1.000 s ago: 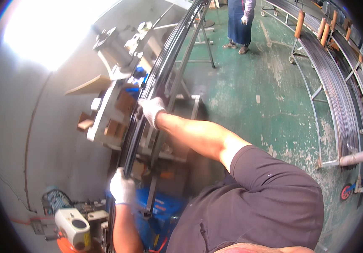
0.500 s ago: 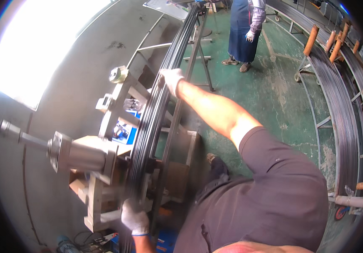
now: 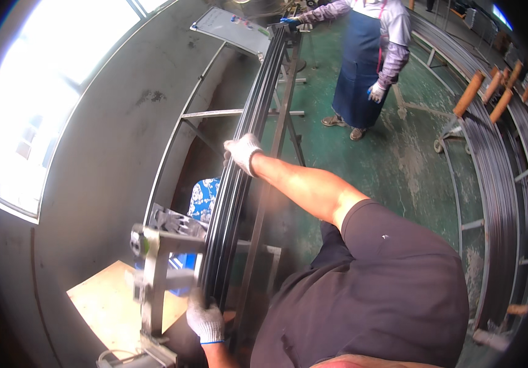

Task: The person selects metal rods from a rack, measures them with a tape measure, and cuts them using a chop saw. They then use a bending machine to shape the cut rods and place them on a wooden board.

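A bundle of long, thin black bars [image 3: 224,214] runs from the lower middle of the view to the far end of a narrow metal stand. My right hand [image 3: 245,152], in a white knit glove, is closed over the bundle partway along, its fingertips reaching the left edge. Nearer to me, my left hand [image 3: 206,320], gloved the same way, grips the bundle from its left side. Its fingers are partly blurred and hidden. At the far end, a co-worker's gloved hand [image 3: 293,21] touches the bars or lies close to them.
Beside my left hand stands a metal frame [image 3: 152,288], with a wooden board [image 3: 101,300] and a blue bin [image 3: 181,273] around it. A whiteboard [image 3: 233,29] leans at the back. The co-worker in a blue apron [image 3: 359,61] stands beyond; racked bars [image 3: 500,214] line the right.
My view has shifted along the stand, and the metal cylinder at left has left the picture. Both my hands stay on the bars. The co-worker has stretched an arm to the bundle's far end.
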A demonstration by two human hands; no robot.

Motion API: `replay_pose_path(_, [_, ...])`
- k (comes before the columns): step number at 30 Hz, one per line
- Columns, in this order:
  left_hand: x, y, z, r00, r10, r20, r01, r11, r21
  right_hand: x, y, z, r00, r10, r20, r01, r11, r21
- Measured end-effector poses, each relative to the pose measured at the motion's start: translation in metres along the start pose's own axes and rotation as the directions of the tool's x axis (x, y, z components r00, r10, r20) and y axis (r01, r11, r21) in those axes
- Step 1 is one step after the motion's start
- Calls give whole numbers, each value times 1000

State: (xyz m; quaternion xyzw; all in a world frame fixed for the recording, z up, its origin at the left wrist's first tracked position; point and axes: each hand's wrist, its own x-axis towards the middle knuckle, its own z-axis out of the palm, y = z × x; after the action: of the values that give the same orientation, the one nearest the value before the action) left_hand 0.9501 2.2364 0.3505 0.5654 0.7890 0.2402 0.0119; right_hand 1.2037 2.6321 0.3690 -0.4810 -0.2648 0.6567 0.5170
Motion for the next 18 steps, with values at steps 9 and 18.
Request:
replay_pose_path(9, [126, 91, 95, 972, -147, 185, 155, 988, -27, 243, -68, -67, 1000, -1, -18, -1, 990, -140])
replay_pose_path(18, [252, 191, 178, 967, -106, 232, 117, 993, -31, 424, -165, -135, 993, 36, 112, 82, 469, -880])
